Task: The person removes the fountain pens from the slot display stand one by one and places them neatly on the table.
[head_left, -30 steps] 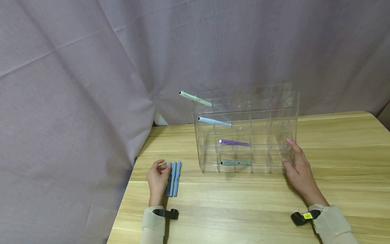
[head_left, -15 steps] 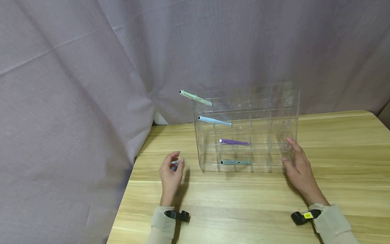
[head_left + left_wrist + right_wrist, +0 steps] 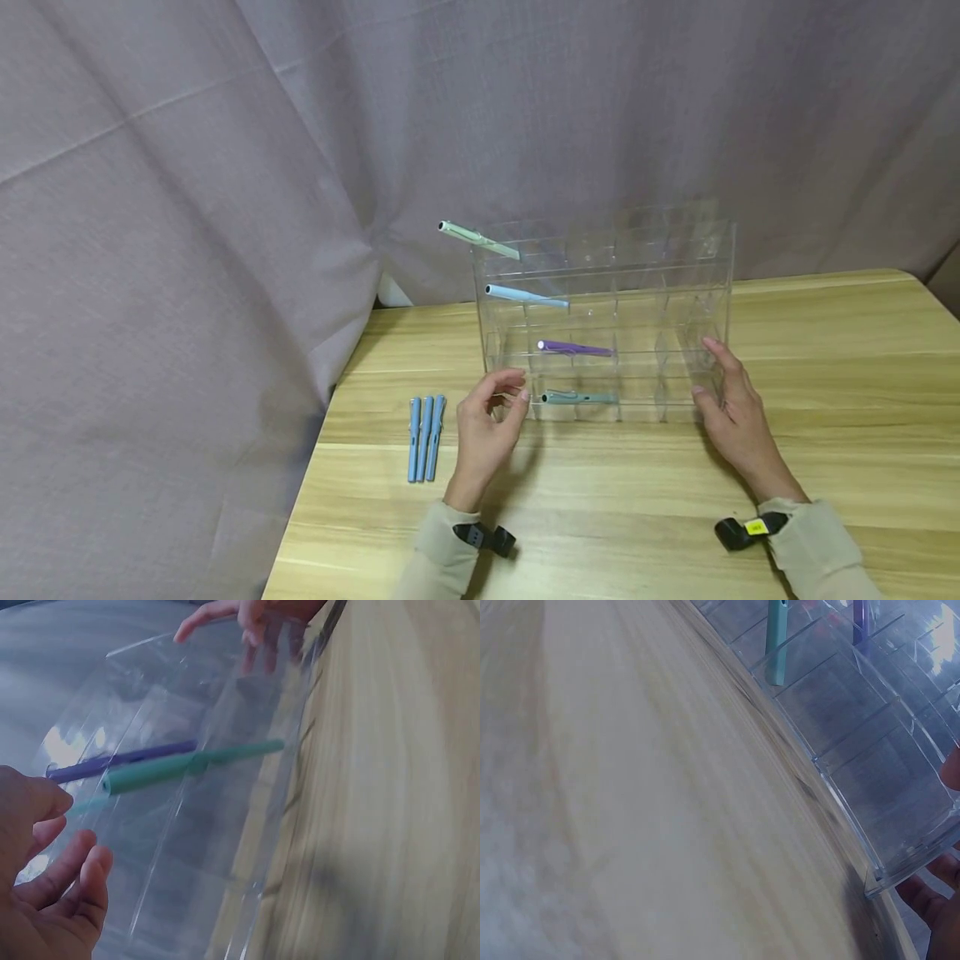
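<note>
A clear acrylic rack with tiered compartments (image 3: 637, 333) stands on the table. Slanting across it are a pale green pen (image 3: 480, 240) at the top, a light blue pen (image 3: 527, 296), a purple pen (image 3: 575, 348) and a grey-green pen (image 3: 580, 398) on the lowest tier. My left hand (image 3: 487, 421) is at the rack's lower left corner, close to the grey-green pen's end. Its fingers curl loosely, and nothing shows between them in the left wrist view. My right hand (image 3: 738, 421) holds the rack's right side, thumb in front and fingers round the side panel.
Three blue pens (image 3: 425, 439) lie side by side on the wooden table (image 3: 600, 508), left of the rack. A grey curtain (image 3: 420, 125) hangs behind the table and along its left side.
My left hand has moved right from the blue pens to the rack's lower left corner, leaving the three pens on the table. My right hand stays on the rack's side.
</note>
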Motion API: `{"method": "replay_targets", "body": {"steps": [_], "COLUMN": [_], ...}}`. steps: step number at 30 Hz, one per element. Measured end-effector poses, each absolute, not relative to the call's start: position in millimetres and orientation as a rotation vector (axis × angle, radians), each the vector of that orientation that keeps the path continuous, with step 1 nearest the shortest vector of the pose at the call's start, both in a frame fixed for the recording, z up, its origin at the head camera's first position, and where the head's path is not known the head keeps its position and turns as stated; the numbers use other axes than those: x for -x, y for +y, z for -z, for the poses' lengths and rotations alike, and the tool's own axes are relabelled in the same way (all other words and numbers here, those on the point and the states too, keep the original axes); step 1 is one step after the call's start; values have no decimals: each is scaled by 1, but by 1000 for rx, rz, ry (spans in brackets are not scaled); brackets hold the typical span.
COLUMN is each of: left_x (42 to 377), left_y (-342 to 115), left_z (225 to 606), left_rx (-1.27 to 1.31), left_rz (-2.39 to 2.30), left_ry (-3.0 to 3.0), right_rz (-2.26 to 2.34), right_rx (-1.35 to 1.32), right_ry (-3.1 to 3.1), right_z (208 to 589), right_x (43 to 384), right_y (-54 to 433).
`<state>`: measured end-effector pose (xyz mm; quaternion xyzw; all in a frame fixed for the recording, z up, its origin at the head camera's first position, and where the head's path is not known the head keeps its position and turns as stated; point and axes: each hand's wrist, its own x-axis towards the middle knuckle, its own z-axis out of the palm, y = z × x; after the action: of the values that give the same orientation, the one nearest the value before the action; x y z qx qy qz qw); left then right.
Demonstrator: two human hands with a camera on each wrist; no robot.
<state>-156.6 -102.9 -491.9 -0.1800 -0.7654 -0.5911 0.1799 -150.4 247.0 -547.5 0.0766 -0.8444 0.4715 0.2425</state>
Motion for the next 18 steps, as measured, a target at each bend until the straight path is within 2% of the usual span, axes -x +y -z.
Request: {"method": "replay_targets", "body": {"steps": [18], "left_x": [156], "left_y": [-84], "left_z": [498], "left_rx": [581], "left_rz": [1799], "left_ry": [-2263], "right_rz": [-1322], "right_rx": [-193], "right_ry": [-2313], "right_z": [544], "right_x": [150], "right_y": [246]}}
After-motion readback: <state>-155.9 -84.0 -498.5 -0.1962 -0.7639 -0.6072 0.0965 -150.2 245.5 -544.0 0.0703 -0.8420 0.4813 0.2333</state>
